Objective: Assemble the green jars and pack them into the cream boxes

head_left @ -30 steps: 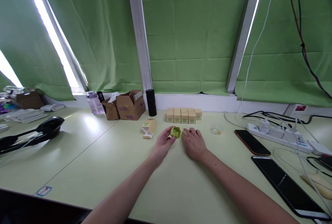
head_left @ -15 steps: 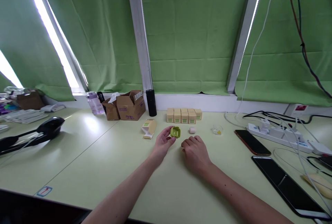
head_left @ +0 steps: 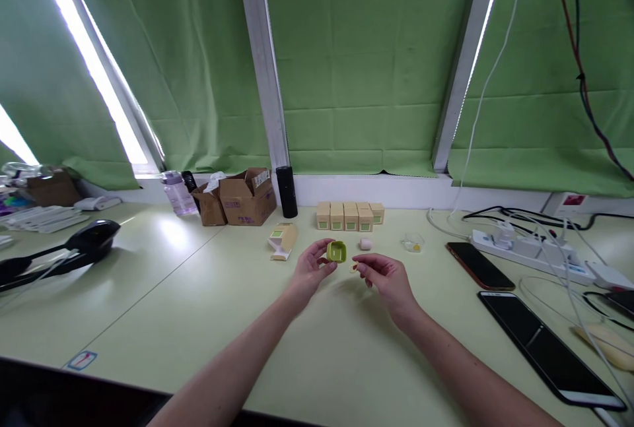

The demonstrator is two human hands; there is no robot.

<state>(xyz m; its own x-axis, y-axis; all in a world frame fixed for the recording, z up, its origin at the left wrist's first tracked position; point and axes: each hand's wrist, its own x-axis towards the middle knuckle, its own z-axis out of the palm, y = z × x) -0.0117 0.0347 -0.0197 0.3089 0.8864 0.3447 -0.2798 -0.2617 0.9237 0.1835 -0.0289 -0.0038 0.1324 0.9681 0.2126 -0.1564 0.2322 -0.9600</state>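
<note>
My left hand [head_left: 312, 270] is closed on a small green square cup [head_left: 337, 252], its hollow side turned toward me. Just right of it, my right hand [head_left: 389, 280] pinches a small pale yellow disc with a dark reddish mark [head_left: 353, 267]; its exact kind is too small to tell. Behind the right hand lies a short pale pink cylinder [head_left: 365, 243]. An opened small carton [head_left: 284, 241] rests on its side beyond my left hand. Farther back stands a row of small kraft boxes [head_left: 351, 217] with green squares on them.
A clear plastic piece with a yellow spot [head_left: 413, 242] lies to the right. Two phones [head_left: 480, 266], a tablet-like device [head_left: 549, 348] and a power strip [head_left: 529, 259] with cables fill the right side. Cardboard boxes [head_left: 247, 199], a black cylinder [head_left: 286, 192] and a bottle [head_left: 178, 194] stand behind left.
My right hand has turned and lifted off the table, and the pale disc now shows between its fingertips. My left hand still holds the green cup, almost unmoved.
</note>
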